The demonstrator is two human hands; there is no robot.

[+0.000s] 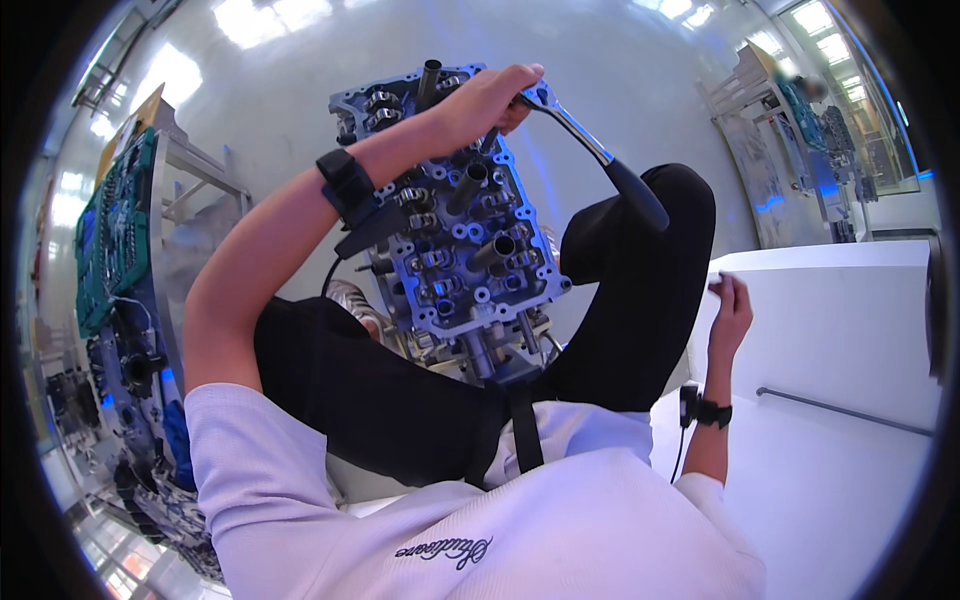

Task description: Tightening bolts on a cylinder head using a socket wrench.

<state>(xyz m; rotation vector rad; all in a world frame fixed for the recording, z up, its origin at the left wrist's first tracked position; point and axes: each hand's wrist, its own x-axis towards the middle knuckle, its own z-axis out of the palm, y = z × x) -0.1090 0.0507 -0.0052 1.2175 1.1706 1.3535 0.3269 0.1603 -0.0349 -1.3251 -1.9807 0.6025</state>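
A metal cylinder head (440,250) with valve gear and upright dark tubes is held up on a stand between my knees. My left hand (490,100) reaches over its far end, fingers closed round the head of a ratchet wrench (637,195). The wrench's shiny shaft and black grip slant down to the right, free of any hand. What sits below the ratchet head is partly hidden by my fingers. Off to the right, my right hand (733,318) is raised beside a white surface, fingers curled. Something small and dark shows at its fingertips, too small to name.
A white bench-like surface (840,300) stands close on my right, with a thin grey rod (845,410) along it. At left, a green tool case (118,230) with sockets lies on a metal table, near engine parts (140,370). Another loaded table (765,150) stands far right.
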